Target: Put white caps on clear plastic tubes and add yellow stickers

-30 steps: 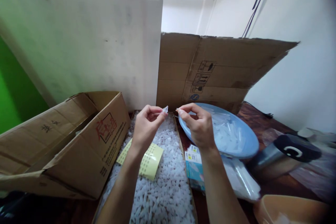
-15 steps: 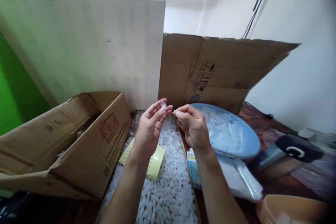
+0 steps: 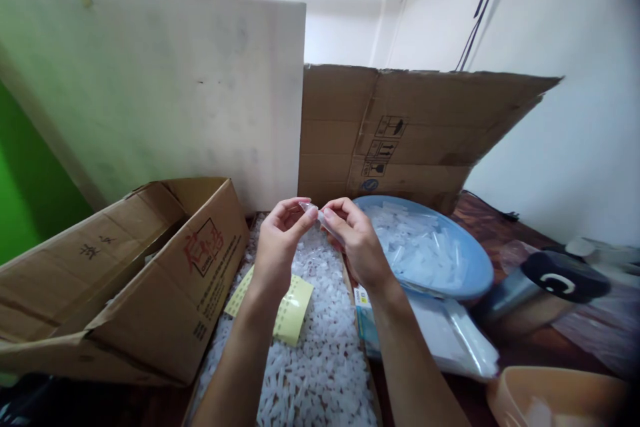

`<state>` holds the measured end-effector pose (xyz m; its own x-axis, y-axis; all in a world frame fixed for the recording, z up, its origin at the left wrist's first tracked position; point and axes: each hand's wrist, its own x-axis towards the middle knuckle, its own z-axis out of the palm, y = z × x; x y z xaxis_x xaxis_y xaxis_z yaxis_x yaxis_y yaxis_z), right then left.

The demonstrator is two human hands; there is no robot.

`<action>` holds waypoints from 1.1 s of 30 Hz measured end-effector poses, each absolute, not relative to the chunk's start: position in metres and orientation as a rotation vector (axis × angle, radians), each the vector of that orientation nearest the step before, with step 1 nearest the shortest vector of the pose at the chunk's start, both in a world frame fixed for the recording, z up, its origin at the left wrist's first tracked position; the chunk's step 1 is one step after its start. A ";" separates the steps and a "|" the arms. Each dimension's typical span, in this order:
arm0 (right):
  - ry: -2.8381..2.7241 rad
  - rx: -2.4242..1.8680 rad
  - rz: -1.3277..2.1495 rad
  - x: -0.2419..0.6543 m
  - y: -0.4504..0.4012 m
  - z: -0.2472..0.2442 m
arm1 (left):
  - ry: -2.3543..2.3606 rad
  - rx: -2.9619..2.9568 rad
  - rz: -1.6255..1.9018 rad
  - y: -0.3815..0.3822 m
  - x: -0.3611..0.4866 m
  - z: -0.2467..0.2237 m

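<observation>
Clear plastic is being pinched, seemingly worked, by left hand and right hand, steadiness probably being needed.

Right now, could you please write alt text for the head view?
A person's left hand and right hand, close together, pinch clear plastic above white pieces and a yellow sheet; a cardboard box stands left, a blue basin of translucent pieces right.
</observation>
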<state>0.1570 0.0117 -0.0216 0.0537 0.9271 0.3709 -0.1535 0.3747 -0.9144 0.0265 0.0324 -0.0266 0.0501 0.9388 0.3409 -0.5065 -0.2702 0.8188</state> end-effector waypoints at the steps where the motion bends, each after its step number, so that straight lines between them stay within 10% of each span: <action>1: -1.242 -0.827 0.943 0.157 0.012 -0.021 | 0.570 1.138 1.520 0.033 0.026 -0.027; 33: -1.338 -0.858 0.965 0.137 0.011 -0.024 | 0.083 0.553 1.569 0.020 0.018 -0.007</action>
